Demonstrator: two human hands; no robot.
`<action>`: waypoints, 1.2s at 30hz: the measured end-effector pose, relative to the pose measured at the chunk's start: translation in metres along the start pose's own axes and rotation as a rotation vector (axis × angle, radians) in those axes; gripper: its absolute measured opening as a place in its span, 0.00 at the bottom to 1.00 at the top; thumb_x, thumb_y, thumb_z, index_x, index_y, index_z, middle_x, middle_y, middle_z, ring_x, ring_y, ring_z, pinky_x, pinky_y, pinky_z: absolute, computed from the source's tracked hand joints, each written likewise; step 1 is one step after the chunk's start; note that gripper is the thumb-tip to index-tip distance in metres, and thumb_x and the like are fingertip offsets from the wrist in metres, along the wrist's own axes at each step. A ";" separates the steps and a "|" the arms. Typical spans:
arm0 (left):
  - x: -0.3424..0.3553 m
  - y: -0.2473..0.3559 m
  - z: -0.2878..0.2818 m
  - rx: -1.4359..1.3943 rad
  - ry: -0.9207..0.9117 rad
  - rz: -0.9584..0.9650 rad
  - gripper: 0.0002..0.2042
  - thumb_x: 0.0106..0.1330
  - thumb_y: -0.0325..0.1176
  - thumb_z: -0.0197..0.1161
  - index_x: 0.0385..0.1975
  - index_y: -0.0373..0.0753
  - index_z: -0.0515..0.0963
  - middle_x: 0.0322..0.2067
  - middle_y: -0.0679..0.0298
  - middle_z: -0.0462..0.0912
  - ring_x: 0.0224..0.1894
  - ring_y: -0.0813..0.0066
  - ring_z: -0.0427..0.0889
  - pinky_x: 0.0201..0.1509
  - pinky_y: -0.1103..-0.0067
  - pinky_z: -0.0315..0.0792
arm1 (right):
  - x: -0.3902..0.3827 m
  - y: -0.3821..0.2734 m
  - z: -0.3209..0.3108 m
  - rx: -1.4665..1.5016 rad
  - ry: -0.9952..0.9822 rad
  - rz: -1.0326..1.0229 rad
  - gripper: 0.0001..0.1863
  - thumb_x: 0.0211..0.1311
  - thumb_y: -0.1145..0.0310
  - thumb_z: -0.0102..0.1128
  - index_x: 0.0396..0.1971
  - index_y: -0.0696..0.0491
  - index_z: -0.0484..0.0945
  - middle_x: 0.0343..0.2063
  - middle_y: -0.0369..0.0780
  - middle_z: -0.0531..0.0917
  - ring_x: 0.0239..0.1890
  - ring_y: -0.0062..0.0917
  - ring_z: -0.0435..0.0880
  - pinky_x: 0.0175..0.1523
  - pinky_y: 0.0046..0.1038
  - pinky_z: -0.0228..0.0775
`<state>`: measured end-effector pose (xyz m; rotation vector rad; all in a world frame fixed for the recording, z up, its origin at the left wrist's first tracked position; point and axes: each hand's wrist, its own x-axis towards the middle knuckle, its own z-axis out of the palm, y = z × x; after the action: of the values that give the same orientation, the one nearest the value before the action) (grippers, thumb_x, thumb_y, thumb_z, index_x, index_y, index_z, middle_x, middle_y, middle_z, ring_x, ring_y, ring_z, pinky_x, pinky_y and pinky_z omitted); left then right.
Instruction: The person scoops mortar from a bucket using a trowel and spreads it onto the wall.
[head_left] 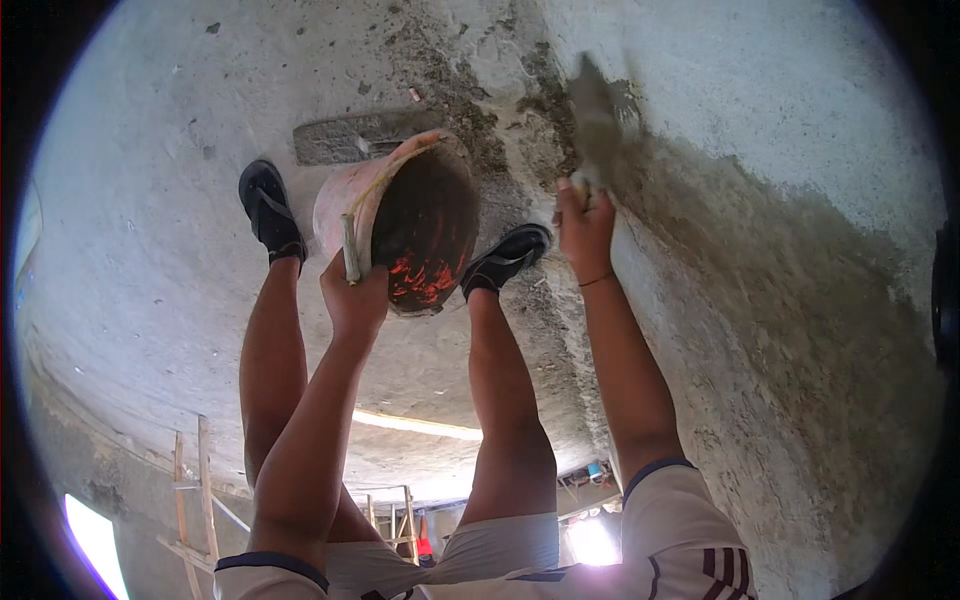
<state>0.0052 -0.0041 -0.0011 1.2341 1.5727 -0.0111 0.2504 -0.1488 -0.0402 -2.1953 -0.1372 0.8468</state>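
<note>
Head view: the left hand (pixel 352 292) is closed around the handle of an orange bucket (pixel 415 215), tilted between the feet. The right hand (pixel 583 222) grips a trowel (pixel 596 115), its blade against the grey plastered wall (pixel 760 260)

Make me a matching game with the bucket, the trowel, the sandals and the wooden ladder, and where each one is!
Things:
1. Orange plastic bucket
2. Grey mortar-covered trowel
3. Black sandals
4. Wooden ladder

Places:
A. On the person's feet
B. Held by its handle in the left hand
C. Leaning far off at the lower left
D. Held in the right hand, blade against the rough grey wall

Pairs: 1-B, 2-D, 3-A, 4-C
</note>
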 end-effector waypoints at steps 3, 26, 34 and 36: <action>0.000 0.008 0.006 0.011 0.012 0.015 0.11 0.46 0.24 0.55 0.30 0.29 0.77 0.20 0.61 0.77 0.25 0.78 0.73 0.32 0.77 0.69 | 0.026 0.042 -0.003 -0.181 -0.168 0.066 0.15 0.63 0.58 0.57 0.27 0.55 0.72 0.16 0.34 0.72 0.14 0.17 0.70 0.19 0.24 0.62; 0.001 0.004 0.005 -0.019 -0.028 -0.018 0.14 0.47 0.24 0.54 0.34 0.29 0.78 0.23 0.59 0.80 0.27 0.77 0.76 0.35 0.77 0.70 | 0.022 0.001 -0.003 0.069 -0.090 0.418 0.16 0.65 0.55 0.53 0.27 0.53 0.71 0.12 0.34 0.70 0.11 0.20 0.69 0.16 0.26 0.59; 0.008 0.010 0.004 0.041 0.016 0.061 0.12 0.47 0.24 0.54 0.32 0.29 0.77 0.22 0.58 0.80 0.27 0.75 0.77 0.34 0.75 0.70 | 0.015 -0.001 -0.027 0.143 -0.056 0.380 0.19 0.67 0.52 0.47 0.26 0.52 0.69 0.14 0.36 0.70 0.12 0.22 0.68 0.18 0.25 0.60; 0.012 0.004 0.001 0.123 -0.003 0.077 0.13 0.46 0.24 0.55 0.33 0.29 0.78 0.22 0.57 0.80 0.27 0.75 0.77 0.34 0.75 0.70 | -0.003 -0.013 -0.032 0.210 -0.017 0.237 0.18 0.67 0.52 0.47 0.26 0.52 0.69 0.14 0.35 0.70 0.13 0.21 0.69 0.18 0.24 0.61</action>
<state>0.0096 0.0054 -0.0078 1.3892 1.5400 -0.0607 0.2700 -0.1611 -0.0140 -2.0320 0.1997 0.9639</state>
